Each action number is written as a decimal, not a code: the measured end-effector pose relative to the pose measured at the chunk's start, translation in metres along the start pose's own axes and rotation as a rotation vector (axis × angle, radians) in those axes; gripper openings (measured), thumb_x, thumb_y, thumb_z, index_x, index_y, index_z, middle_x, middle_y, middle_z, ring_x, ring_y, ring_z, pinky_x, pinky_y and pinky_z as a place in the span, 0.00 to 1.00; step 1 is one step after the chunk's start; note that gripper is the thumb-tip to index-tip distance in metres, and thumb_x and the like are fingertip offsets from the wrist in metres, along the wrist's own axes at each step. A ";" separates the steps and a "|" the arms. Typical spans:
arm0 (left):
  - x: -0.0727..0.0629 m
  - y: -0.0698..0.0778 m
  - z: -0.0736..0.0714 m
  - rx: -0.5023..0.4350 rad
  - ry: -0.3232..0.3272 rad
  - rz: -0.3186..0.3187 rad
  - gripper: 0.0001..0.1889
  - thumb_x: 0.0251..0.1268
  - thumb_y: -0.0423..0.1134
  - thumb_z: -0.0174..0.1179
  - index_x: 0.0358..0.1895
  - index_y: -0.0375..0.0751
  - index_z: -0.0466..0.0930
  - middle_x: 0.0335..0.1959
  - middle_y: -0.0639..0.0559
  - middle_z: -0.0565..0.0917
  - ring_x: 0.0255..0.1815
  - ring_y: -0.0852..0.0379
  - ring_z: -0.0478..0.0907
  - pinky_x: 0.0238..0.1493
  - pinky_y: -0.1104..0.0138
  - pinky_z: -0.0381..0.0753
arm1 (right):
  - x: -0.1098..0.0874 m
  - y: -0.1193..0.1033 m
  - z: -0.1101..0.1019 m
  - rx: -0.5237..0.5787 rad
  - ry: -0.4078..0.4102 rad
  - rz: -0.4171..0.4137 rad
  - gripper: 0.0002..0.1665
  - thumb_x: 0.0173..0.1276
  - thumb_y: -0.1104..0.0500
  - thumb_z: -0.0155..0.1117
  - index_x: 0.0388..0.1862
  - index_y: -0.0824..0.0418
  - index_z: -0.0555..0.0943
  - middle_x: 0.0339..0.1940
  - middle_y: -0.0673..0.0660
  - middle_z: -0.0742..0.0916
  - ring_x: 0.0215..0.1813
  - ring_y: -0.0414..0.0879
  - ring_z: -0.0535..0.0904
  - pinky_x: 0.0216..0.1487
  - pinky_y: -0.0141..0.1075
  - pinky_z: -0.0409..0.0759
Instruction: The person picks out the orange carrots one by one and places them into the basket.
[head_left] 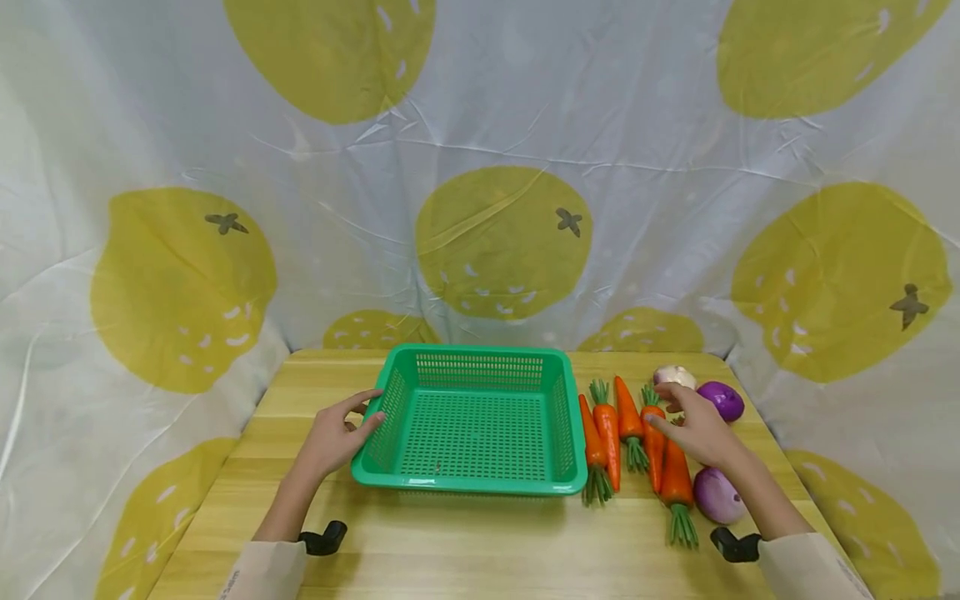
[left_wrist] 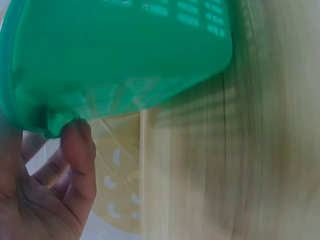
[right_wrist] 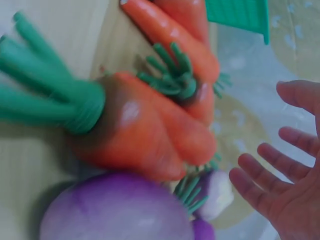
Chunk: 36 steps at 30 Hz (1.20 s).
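A green slotted plastic basket (head_left: 469, 484) stands on the wooden table, its inside bare. My left hand (head_left: 337, 435) pinches the basket's left rim, thumb on top; from the left wrist view, the curled fingers (left_wrist: 80, 155) reach under the rim. Over the vegetables on the right, my right hand (head_left: 699, 427) hovers with fingers spread, holding nothing. Beneath and beside it lie several orange carrots (head_left: 607, 433) with green tops. A large purple-white onion (head_left: 717, 495) sits near the right wrist. Past the fingers are a darker purple onion (head_left: 723, 401) and a whitish bulb (head_left: 675, 376).
The light wood table (head_left: 465, 550) extends in front of the basket and to its left. A pale curtain (head_left: 495, 117) printed with yellow lemons surrounds the table at the back and sides. Black straps (head_left: 324, 539) ring both wrists.
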<state>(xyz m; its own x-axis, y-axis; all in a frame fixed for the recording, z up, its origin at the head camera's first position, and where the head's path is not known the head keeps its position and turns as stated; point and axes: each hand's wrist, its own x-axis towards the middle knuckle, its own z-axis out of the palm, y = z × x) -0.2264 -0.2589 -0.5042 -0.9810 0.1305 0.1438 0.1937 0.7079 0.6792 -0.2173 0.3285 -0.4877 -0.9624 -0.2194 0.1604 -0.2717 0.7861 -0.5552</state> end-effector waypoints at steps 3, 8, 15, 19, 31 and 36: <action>0.000 0.001 0.003 -0.009 0.027 -0.028 0.24 0.76 0.48 0.62 0.71 0.49 0.77 0.49 0.37 0.86 0.18 0.59 0.75 0.21 0.68 0.73 | -0.006 0.008 -0.001 0.000 0.009 0.024 0.33 0.74 0.51 0.68 0.69 0.70 0.73 0.64 0.73 0.81 0.55 0.67 0.83 0.51 0.59 0.84; 0.001 0.003 0.010 -0.030 0.070 -0.066 0.23 0.76 0.45 0.62 0.71 0.51 0.77 0.43 0.40 0.84 0.11 0.60 0.62 0.16 0.68 0.66 | -0.018 0.022 -0.007 -0.004 0.030 0.055 0.29 0.73 0.53 0.68 0.65 0.69 0.75 0.61 0.73 0.82 0.52 0.68 0.84 0.49 0.59 0.84; -0.001 0.004 0.016 -0.058 0.105 -0.094 0.21 0.77 0.45 0.60 0.70 0.53 0.77 0.38 0.43 0.81 0.11 0.61 0.60 0.14 0.68 0.65 | -0.031 0.038 -0.016 0.000 0.006 0.127 0.33 0.74 0.50 0.68 0.67 0.69 0.74 0.62 0.73 0.82 0.58 0.70 0.81 0.54 0.63 0.81; 0.000 0.002 0.018 -0.058 0.118 -0.101 0.21 0.77 0.46 0.59 0.69 0.54 0.78 0.37 0.44 0.81 0.11 0.61 0.61 0.14 0.68 0.65 | -0.035 0.049 -0.020 -0.026 -0.001 0.152 0.34 0.74 0.47 0.68 0.68 0.68 0.75 0.63 0.72 0.82 0.59 0.70 0.81 0.57 0.64 0.80; -0.002 0.000 0.019 -0.111 0.090 -0.129 0.22 0.78 0.50 0.59 0.71 0.56 0.76 0.37 0.44 0.81 0.10 0.62 0.58 0.13 0.68 0.64 | -0.052 0.078 -0.021 0.035 -0.085 0.191 0.25 0.75 0.59 0.64 0.64 0.72 0.77 0.61 0.75 0.82 0.54 0.70 0.84 0.52 0.57 0.85; -0.004 0.001 0.016 -0.111 0.086 -0.151 0.24 0.77 0.53 0.59 0.72 0.56 0.76 0.35 0.45 0.82 0.11 0.62 0.58 0.14 0.67 0.64 | -0.054 0.087 -0.019 0.076 -0.129 0.207 0.27 0.76 0.59 0.64 0.67 0.72 0.75 0.62 0.76 0.81 0.56 0.72 0.83 0.52 0.59 0.84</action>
<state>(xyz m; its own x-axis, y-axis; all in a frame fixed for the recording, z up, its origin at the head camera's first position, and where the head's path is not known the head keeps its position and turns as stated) -0.2221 -0.2481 -0.5158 -0.9951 -0.0343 0.0923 0.0498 0.6334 0.7723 -0.1884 0.4196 -0.5288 -0.9888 -0.1339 -0.0663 -0.0632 0.7772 -0.6261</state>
